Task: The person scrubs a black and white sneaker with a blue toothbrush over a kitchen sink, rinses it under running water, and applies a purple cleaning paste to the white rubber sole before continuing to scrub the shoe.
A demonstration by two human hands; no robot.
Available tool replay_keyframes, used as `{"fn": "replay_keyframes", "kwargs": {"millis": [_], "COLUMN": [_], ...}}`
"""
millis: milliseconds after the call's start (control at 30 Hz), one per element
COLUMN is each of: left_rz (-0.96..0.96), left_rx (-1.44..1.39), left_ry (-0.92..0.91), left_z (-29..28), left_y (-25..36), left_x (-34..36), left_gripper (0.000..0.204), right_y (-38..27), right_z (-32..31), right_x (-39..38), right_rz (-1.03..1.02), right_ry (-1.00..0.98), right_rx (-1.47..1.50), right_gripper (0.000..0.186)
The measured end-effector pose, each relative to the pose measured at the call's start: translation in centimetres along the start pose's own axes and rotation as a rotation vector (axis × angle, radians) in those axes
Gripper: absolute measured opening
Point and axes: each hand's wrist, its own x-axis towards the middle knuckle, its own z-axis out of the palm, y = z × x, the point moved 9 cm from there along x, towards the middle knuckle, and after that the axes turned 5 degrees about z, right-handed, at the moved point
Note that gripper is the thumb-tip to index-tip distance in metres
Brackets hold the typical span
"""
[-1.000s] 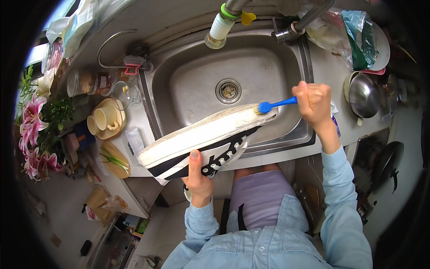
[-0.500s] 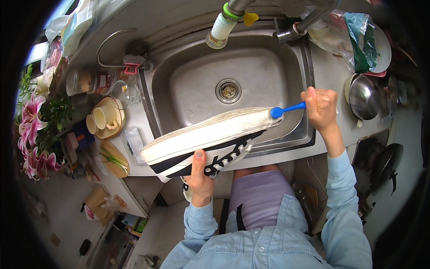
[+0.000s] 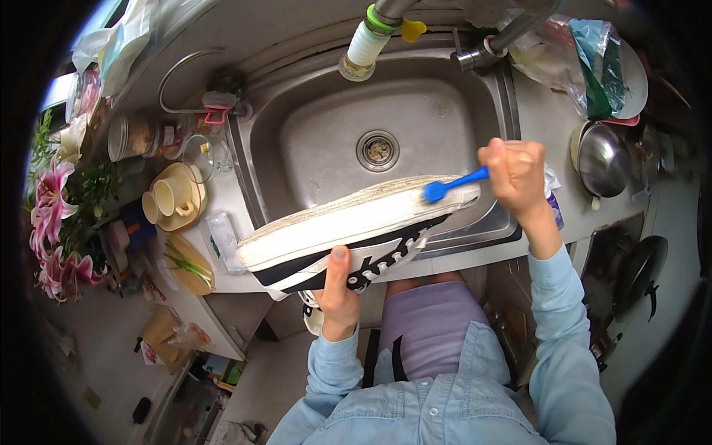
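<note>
A black and white lace-up sneaker (image 3: 334, 231) lies on its side in the air over the sink's front edge, its white sole edge facing up. My left hand (image 3: 338, 298) grips it from below near the laces, thumb pressed on its black side. In a closed fist, my right hand (image 3: 517, 176) holds the handle of a small blue brush (image 3: 454, 184). The brush head rests on the white sole edge towards the right end of the sneaker; its bristles are hidden. White laces (image 3: 382, 263) run along the side nearest me.
Beyond the sneaker is a steel sink (image 3: 311, 126) with a drain (image 3: 378, 151), under a faucet nozzle (image 3: 363, 50). Cups (image 3: 175, 195), a glass (image 3: 202, 154) and a cutting board (image 3: 190, 265) stand on the left. A metal bowl (image 3: 604, 160) sits at right.
My right hand has moved left, sliding the brush head along the sole edge away from the sneaker's right end. The sneaker and my left hand have shifted slightly right.
</note>
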Motion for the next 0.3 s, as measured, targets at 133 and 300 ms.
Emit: {"fn": "replay_keyframes", "kwargs": {"millis": [133, 300], "left_rz": [-0.07, 0.048], "left_rx": [-0.135, 0.077], "left_ry": [0.001, -0.027], "left_z": [0.0, -1.4], "left_y": [-0.6, -0.1], "left_x": [0.0, 0.1], "left_gripper": [0.039, 0.044], "right_y": [-0.6, 2.9], "right_z": [0.1, -1.8], "right_x": [0.3, -1.3], "right_rz": [-0.042, 0.062], "right_ry": [-0.02, -0.043], "right_rx": [-0.04, -0.093], "right_gripper": [0.04, 0.041]}}
